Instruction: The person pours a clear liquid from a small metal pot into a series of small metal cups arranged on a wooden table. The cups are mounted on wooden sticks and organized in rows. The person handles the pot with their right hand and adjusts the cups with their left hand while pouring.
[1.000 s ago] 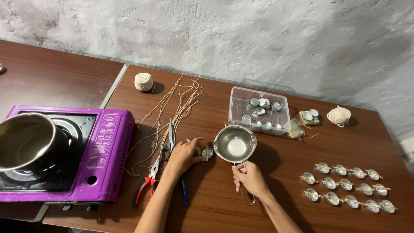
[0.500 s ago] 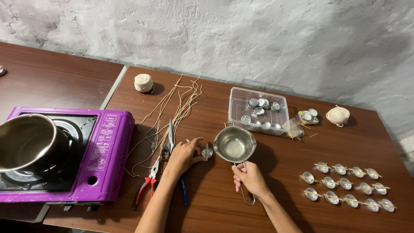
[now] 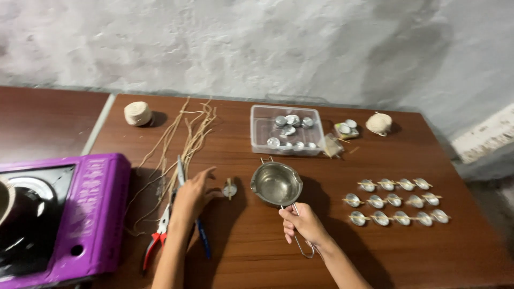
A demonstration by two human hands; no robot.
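Left hand (image 3: 194, 194) has let go of the small cup (image 3: 229, 189) — fingers now spread beside it, frame center; right hand (image 3: 303, 222) stays clamped on the pouring pot's (image 3: 276, 183) wire handle — cup looks filled.

Above the middle of the frame, at the far side of my brown wooden table (image 3: 407, 257), stands a clear rectangular plastic box (image 3: 287, 137) with a frosted rim, open on top and holding small round silver cups. Just right of it lies a small crumpled clear plastic bag (image 3: 333, 145), and beside that another small clear packet (image 3: 346, 128) with a few more silver cups showing through. I see no labels, signs or screens anywhere in front of me.
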